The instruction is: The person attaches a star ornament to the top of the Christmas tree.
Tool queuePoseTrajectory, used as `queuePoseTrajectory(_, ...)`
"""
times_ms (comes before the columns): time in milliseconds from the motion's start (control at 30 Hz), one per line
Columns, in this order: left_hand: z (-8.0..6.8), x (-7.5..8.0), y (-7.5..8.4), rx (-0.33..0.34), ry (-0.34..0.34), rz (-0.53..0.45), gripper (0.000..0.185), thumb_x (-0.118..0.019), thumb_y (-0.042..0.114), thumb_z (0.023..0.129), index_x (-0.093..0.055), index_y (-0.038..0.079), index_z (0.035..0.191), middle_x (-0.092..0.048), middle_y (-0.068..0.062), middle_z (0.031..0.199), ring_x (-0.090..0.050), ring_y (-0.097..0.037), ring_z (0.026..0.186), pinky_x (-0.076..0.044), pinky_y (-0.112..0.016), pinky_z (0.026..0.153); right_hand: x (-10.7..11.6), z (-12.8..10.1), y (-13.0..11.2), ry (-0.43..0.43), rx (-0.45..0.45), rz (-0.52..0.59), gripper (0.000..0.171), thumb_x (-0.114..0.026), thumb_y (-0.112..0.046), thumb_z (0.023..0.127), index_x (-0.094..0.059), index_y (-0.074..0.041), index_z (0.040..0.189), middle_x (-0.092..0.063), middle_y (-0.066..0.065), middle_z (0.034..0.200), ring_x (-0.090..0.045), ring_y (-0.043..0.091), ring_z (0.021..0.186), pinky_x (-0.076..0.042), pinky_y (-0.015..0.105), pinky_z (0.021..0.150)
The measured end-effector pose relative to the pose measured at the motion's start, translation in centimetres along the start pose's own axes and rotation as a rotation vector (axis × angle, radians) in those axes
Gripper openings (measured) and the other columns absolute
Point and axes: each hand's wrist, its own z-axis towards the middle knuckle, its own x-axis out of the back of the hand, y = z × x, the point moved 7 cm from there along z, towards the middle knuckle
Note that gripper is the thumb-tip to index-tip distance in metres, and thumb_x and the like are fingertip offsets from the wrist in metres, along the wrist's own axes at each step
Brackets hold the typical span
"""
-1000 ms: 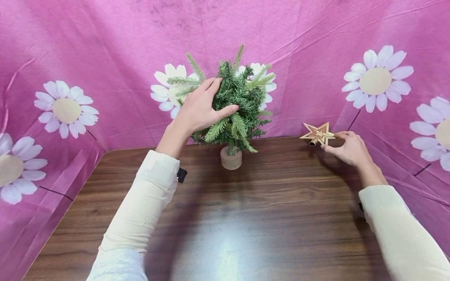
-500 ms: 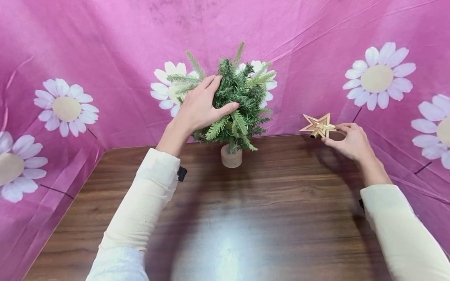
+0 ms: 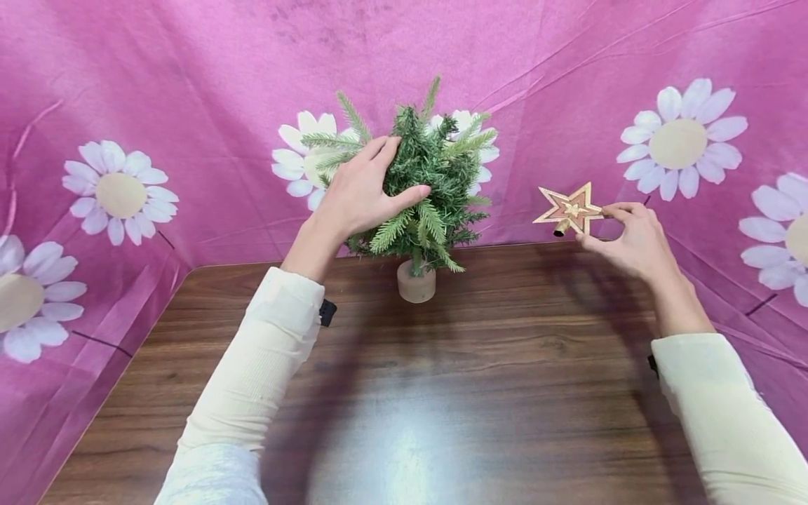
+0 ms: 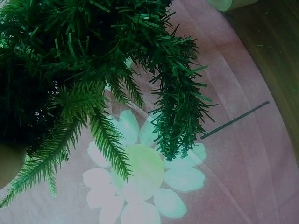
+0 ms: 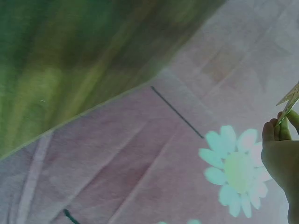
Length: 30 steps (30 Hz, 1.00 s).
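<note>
A small artificial Christmas tree (image 3: 435, 168) stands upright in the head view on a round wooden base (image 3: 416, 282). My left hand (image 3: 362, 193) holds its foliage from the left, the thumb lying across the front and the fingertips in the upper branches. In the left wrist view, green branches (image 4: 177, 102) fill the upper left, and most of that hand is hidden. My right hand (image 3: 640, 245) pinches one point of a gold star tree topper (image 3: 571, 208) between thumb and fingers. The star is off the table, its short socket facing down and left. The right wrist view catches the hand (image 5: 280, 140) at its right edge.
The brown wooden table (image 3: 505, 393) spreads in front of the tree. Close behind it hangs a pink cloth (image 3: 240, 70) printed with white daisies, which also closes in both sides.
My right hand has raised the star a little from the back of the table and tipped its face toward the camera. The left hand and the tree stay as they were.
</note>
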Motion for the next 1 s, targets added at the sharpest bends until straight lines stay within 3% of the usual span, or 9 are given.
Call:
queuePoseTrajectory(633,0.0,0.0,0.3,-0.031,0.019,-0.005,0.103,-0.049,0.077,0.09,-0.016,0.013,0.164,-0.019,-0.005,0.168,-0.017,-0.021,0.153,-0.017,-0.041,0.123,2.6,1.3,-4.7,0.074,0.062,0.022,0.07,-0.076,-0.033,0.081,-0.059,0.016,0.128,-0.051,0.032,0.131,-0.043,0.051,0.122,-0.031,0.066,0.102)
queuePoseTrajectory(1000,0.1,0.2,0.2,-0.045,0.012,0.008,0.103,-0.048,0.077,0.09,-0.016,0.013,0.164,-0.02,-0.007,0.168,-0.017,-0.022,0.153,-0.015,-0.039,0.124,4.4,2.1,-8.0,0.131,0.09,0.069,0.067,-0.078,-0.029,0.079,-0.061,0.014,0.128,-0.052,0.029,0.132,-0.043,0.047,0.126,-0.03,0.06,0.107)
